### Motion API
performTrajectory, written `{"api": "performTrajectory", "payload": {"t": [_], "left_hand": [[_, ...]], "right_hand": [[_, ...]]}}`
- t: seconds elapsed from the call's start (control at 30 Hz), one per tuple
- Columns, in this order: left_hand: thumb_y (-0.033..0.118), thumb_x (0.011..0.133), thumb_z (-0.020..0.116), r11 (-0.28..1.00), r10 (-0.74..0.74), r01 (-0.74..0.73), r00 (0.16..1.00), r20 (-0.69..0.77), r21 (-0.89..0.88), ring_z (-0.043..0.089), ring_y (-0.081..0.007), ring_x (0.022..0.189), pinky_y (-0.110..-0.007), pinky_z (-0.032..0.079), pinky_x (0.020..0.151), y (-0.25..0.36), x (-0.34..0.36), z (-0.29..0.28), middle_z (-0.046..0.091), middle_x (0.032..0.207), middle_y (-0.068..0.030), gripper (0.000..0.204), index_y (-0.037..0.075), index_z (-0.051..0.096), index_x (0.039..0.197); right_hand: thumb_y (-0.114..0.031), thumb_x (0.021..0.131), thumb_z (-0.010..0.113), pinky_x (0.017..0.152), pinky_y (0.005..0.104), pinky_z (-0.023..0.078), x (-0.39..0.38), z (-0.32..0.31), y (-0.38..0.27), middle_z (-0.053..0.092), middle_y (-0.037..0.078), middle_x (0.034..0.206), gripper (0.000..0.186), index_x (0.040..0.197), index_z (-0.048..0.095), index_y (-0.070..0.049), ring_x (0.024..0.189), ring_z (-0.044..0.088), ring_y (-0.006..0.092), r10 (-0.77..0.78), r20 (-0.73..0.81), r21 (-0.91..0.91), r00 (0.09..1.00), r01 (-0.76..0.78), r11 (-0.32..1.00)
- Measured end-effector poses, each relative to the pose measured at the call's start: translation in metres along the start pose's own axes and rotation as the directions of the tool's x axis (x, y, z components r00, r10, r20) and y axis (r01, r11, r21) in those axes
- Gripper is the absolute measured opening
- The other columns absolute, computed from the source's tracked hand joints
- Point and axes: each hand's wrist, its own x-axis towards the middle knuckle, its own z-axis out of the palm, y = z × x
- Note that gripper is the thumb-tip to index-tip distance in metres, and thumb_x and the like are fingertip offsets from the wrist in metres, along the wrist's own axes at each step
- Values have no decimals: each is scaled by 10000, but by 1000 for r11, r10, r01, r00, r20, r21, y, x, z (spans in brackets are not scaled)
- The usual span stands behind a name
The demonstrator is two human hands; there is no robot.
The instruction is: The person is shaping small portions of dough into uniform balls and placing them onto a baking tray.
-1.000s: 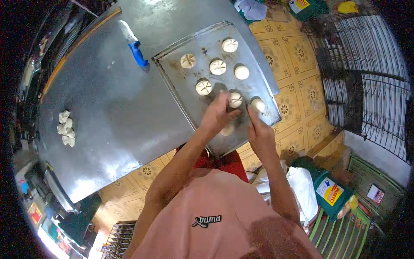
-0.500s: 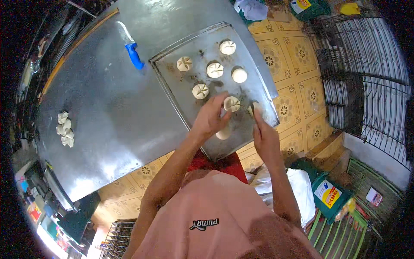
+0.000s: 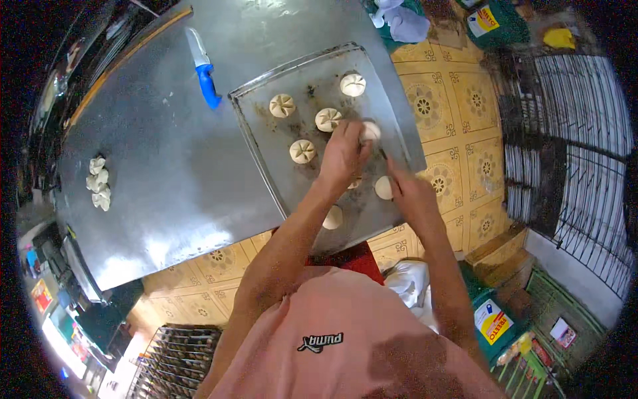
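My left hand [image 3: 343, 156] is closed around the left side of a round dough ball [image 3: 371, 132] on the dark metal baking tray [image 3: 266, 174]. My right hand [image 3: 415, 199] grips a thin, narrow blade [image 3: 384, 155], blurred by motion, its tip beside that ball. Several balls farther up the tray have star-shaped cuts on top, such as the scored dough ball [image 3: 282, 106] at the far left. Another sits mostly hidden beneath my left wrist. Closer to me lie a smooth dough ball [image 3: 383, 187] and a second pale ball [image 3: 332, 217].
The tray rests on a grey metal table [image 3: 193, 159]. A blue-handled knife [image 3: 207, 86] lies left of the tray, and lumps of dough [image 3: 99, 184] sit near the table's left side. Patterned floor tiles [image 3: 425, 103] and metal racks [image 3: 585, 106] are on the right.
Both hands have moved away from the scored ball nearer me: the left to a smooth ball farther up and right, the right hand following with its blade. The view has shifted slightly.
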Motion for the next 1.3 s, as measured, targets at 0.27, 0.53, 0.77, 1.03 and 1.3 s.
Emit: {"api": "performTrajectory", "payload": {"t": [0.27,0.53,0.77,1.03,1.3], "left_hand": [[134,891,768,992,-12,7,999,-37,-129,612,-461,972,-500,531,855,11,-5,9,591,1117,-222,415,23,574,1241],[156,886,782,995,-94,94,995,13,19,653,-452,934,-495,551,820,-7,-3,11,633,1042,-223,450,29,576,1266],[182,887,794,986,-78,76,997,-5,-149,681,-433,932,-477,555,797,2,-2,14,679,1017,-244,448,9,587,1245],[180,919,774,1000,-6,7,999,34,-15,716,-365,923,-426,578,811,-11,-5,-2,710,1079,-215,489,-4,581,1329],[133,865,784,998,-68,68,998,13,14,645,-413,997,-446,552,842,6,-107,-60,642,1154,-224,538,40,570,1349]], "right_hand": [[-127,996,617,770,540,556,28,5,5,717,254,1018,563,1548,518,-181,889,698,457,-76,-115,156,990,94,983],[-119,998,615,765,519,552,-13,-15,10,707,275,978,566,1554,518,-166,857,688,468,-55,46,22,997,54,998],[-145,1009,609,756,538,555,43,11,5,698,287,962,529,1533,537,-148,857,692,479,-97,-184,162,978,127,979],[-125,1008,583,754,522,539,-18,-9,3,680,312,934,516,1523,553,-146,840,679,484,-11,88,111,996,1,994],[-131,1028,563,770,470,548,-62,24,-1,692,297,1053,527,1553,529,-155,903,685,461,-123,-138,304,983,160,939]]}}
